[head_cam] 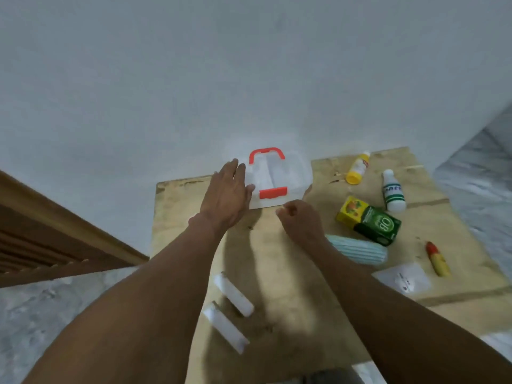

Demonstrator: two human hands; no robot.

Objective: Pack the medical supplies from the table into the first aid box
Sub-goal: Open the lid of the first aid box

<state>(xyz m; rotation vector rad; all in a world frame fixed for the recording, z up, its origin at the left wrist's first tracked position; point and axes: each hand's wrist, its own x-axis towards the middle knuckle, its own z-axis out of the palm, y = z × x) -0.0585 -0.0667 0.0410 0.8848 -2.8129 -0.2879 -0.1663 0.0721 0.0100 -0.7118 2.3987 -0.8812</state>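
A clear first aid box (293, 176) with a red handle and red latch stands at the far edge of the wooden table (277, 259), against the wall. My left hand (225, 196) lies flat with straight fingers against the box's left side. My right hand (297, 217) hovers just in front of the box, fingers loosely curled, holding nothing. To the right lie a yellow bottle (358, 168), a white bottle with green label (393, 191), a yellow-green carton (370, 220), a pale blue roll (360, 249), a red-yellow tube (437, 259) and a clear packet (401, 277). Two white rolls (234, 293) (225, 327) lie near me.
A grey wall rises right behind the table. A brown wooden frame (55, 239) runs along the left, over a marbled floor (41, 314). The floor also shows past the table's right edge.
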